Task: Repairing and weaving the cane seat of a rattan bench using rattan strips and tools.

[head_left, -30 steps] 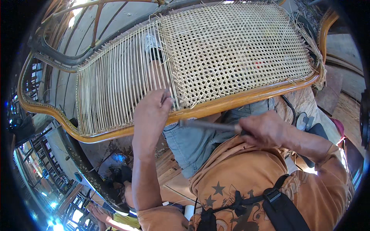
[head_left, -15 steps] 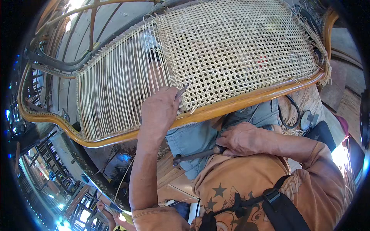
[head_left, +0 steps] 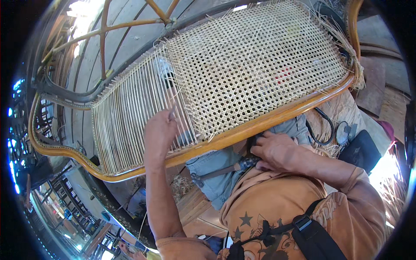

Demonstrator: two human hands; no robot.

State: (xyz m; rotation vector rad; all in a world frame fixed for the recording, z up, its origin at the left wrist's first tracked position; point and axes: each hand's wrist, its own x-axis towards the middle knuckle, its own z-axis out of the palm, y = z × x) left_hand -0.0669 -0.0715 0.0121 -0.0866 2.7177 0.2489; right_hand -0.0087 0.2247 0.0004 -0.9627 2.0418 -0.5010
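A cane seat panel [head_left: 255,65] stretches across a curved, varnished wooden frame [head_left: 229,141]. Its right part is woven in an open mesh, while the left part has only parallel cane strands [head_left: 125,117]. My left hand [head_left: 159,135] is closed over these strands, just left of the mesh edge. A small grey metal tool [head_left: 173,112] sticks up from its fingers; its exact kind is unclear. At my lap, below the frame, my right hand [head_left: 277,151] has curled fingers beside something dark. What it grips is hidden. A dark long-handled tool [head_left: 216,172] lies across my lap, left of that hand.
Loose cane ends [head_left: 353,65] hang off the frame's right end. A black looped strap [head_left: 323,130] lies right of my lap. Behind the panel stands another bent-rod frame [head_left: 104,43] over floor planks. Another person's hand [head_left: 125,249] shows at the lower left.
My left hand has moved left with the metal tool, from the mesh edge onto the parallel strands. My right hand has shifted slightly, its fingers nearer the dark thing. The view has tilted a little.
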